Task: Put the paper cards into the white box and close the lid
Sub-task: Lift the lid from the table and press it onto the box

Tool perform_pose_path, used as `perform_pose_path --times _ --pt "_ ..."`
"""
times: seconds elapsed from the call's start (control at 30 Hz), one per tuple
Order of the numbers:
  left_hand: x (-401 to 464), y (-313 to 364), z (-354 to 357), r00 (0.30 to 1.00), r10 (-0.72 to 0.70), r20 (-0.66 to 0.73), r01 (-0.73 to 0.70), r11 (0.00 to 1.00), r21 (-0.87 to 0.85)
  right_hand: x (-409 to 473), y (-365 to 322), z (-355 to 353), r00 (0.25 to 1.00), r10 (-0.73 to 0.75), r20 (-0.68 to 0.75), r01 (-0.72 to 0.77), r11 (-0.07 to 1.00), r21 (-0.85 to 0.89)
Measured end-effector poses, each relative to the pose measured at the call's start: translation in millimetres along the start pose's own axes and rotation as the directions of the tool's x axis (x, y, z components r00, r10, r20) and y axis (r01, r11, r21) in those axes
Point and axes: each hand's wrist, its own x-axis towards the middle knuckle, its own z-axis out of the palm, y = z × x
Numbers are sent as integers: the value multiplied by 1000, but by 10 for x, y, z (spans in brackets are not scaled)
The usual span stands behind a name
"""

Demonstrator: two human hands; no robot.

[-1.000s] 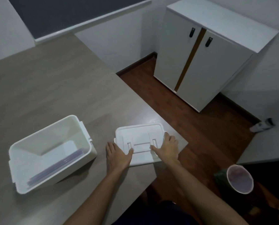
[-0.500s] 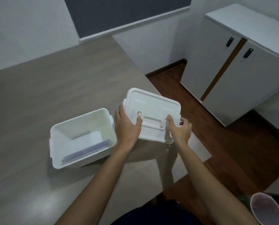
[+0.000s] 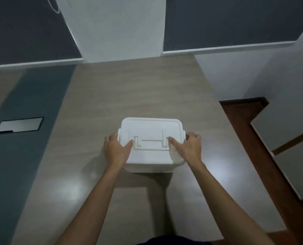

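The white box (image 3: 153, 167) stands on the wooden table (image 3: 129, 89) in the middle of the view, and its white lid (image 3: 150, 127) with a flat folding handle lies on top of it. My left hand (image 3: 116, 150) grips the lid's left edge, thumb on top beside the handle. On the right edge sits my right hand (image 3: 188, 147), thumb likewise on the lid. The paper cards are hidden inside the box.
A flat dark-framed rectangular plate (image 3: 19, 125) lies on a grey strip at the left. The table's right edge drops to a brown wooden floor (image 3: 249, 131). A white wall panel (image 3: 115, 27) rises behind the table.
Both hands lifted the lid from the table at the right, carried it left and set it on the box. The view has swung so the box is now central.
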Motion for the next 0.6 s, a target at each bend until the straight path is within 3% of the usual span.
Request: perform_pose_path --times 0.1,0.2,0.27,0.37,0.43,0.53,0.6 --pt "11 -284 40 997 -52 53 52 999 0 -118 91 163 999 -46 -11 46 997 -58" --pt "40 -420 110 991 -114 66 122 984 -126 -147 138 244 998 -59 -23 57 995 -78" --pt "104 -449 138 968 -192 162 227 945 -237 -100 113 261 999 -46 -9 45 996 -78" --pt "215 -481 126 883 -293 367 413 856 -310 26 39 274 995 67 73 -67 998 1" --pt "253 -508 116 845 -312 434 462 834 -301 90 13 286 973 163 161 -170 985 27" --pt "265 -522 125 843 -326 428 487 801 -349 123 5 285 935 264 238 -290 953 81" --pt "264 -509 129 889 -327 321 433 828 -356 114 -25 276 940 276 201 -301 948 104"
